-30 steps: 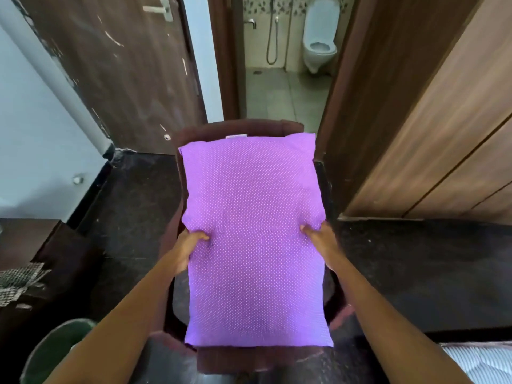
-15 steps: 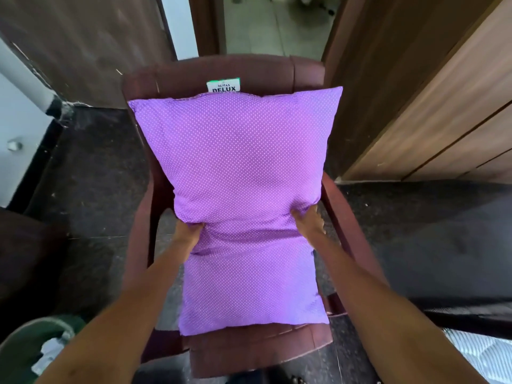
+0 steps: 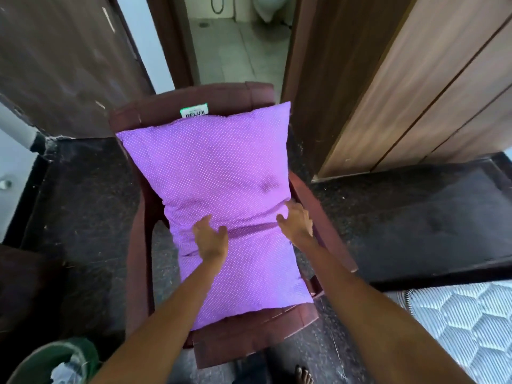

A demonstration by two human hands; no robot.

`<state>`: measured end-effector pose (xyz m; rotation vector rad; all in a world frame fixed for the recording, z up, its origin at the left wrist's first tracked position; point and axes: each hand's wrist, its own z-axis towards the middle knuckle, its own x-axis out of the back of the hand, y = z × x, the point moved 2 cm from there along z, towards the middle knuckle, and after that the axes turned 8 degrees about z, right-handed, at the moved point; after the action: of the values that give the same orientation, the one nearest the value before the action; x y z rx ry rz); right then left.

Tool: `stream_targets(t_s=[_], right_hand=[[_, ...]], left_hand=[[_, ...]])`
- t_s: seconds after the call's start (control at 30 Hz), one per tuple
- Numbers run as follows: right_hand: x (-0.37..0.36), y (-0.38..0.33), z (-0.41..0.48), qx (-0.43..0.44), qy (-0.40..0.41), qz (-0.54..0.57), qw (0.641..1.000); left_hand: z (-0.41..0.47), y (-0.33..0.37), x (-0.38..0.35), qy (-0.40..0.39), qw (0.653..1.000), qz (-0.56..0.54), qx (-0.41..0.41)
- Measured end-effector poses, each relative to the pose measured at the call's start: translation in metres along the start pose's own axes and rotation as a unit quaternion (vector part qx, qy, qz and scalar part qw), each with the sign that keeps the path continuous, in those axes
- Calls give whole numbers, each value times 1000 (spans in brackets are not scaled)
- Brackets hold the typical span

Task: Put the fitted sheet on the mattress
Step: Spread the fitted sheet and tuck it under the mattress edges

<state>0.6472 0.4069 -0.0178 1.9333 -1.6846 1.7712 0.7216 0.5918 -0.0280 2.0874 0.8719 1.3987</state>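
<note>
A purple pillow with white dots (image 3: 221, 189) lies bent on a maroon plastic chair (image 3: 144, 245), its upper half leaning on the backrest. My left hand (image 3: 210, 239) hovers over the pillow's middle fold with loosely curled fingers, holding nothing. My right hand (image 3: 297, 223) rests at the pillow's right edge near the armrest, fingers relaxed. A corner of the bare quilted mattress (image 3: 465, 322) shows at the lower right. No fitted sheet is in view.
A green waste bin (image 3: 50, 361) with paper stands at the lower left. Behind the chair an open doorway (image 3: 235, 45) leads to a tiled bathroom. Wooden wardrobe panels (image 3: 415, 92) rise on the right, a dark door (image 3: 61, 65) on the left. The floor is black.
The pillow went down onto the chair and folded against the backrest. Both hands have let go of its sides; my left hand has lifted above the fold.
</note>
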Motion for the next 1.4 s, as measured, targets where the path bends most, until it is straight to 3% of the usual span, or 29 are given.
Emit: stream_targets(t_s=[0.17,0.37,0.53,0.8,0.93,1.13,1.4], right_hand=[[48,15,-54,-4,19,34,999],[122,82,-122,-48,74,69,994],[184,185,-201,-85,137,89,983],[252,386,-353,-201,218,110,949],[270,470,-418,-255,259,132,922],[296,567,-461,-310,260,159,901],[285,670,-455,-383,171,192,887]], left_hand=[[-44,39,-31,-187,976,-55,-94],[-131,91,-97,-313,930,23,-193],[-249,110,-176,-385,887,57,-247],[-476,95,-297,-550,781,127,-267],[-558,77,-351,-618,711,203,-267],[-643,72,-423,-637,632,297,-326],[-655,37,-511,-621,602,399,-303]])
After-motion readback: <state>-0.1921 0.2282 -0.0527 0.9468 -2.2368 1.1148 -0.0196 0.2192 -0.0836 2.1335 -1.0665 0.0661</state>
